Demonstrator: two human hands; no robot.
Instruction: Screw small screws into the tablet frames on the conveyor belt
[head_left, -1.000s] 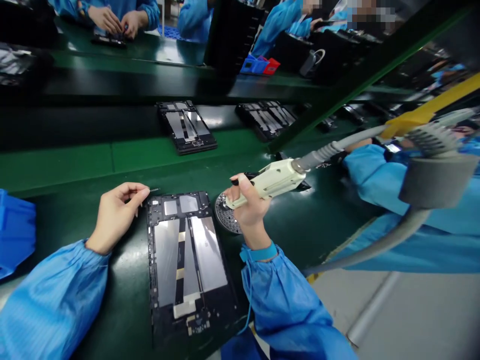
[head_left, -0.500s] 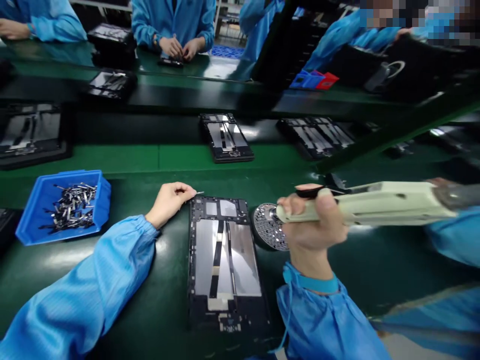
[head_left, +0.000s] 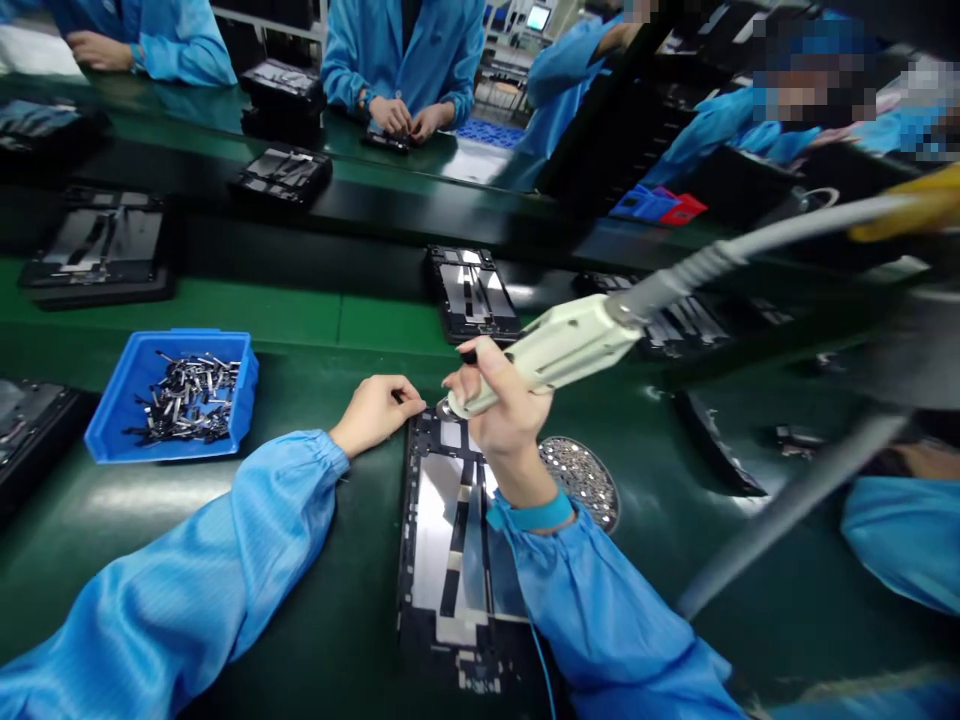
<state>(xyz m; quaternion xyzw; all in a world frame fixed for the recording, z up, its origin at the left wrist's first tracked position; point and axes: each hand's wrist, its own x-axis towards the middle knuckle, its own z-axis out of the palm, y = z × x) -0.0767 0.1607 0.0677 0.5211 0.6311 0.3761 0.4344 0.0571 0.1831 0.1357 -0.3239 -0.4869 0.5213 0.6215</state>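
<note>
An opened tablet [head_left: 433, 530] lies face down on the green bench, its silver battery area and black ribbon cables showing. At its top left corner my left hand [head_left: 377, 412] pinches its fingertips together; what they hold, if anything, is hidden. My right hand [head_left: 514, 425] grips a pale green electric screwdriver [head_left: 579, 345], with its tip end close to my left fingertips at the tablet's top edge. The hand covers the tablet's upper right part. Just right of the tablet is a round dish of small screws [head_left: 583, 482], partly behind my right wrist.
At left stands a blue bin [head_left: 112, 440] of small black and silver parts. Another opened tablet [head_left: 474, 295] lies beyond mine, with a stack of tablets [head_left: 101, 250] at far left. A grey cable [head_left: 817, 225] runs from the screwdriver. Co-workers' hands [head_left: 409, 120] are across the bench.
My right hand has brought the screwdriver left from over the screw dish to the tablet's top left corner. The small silver piece in my left fingertips no longer shows. The view has shifted.
</note>
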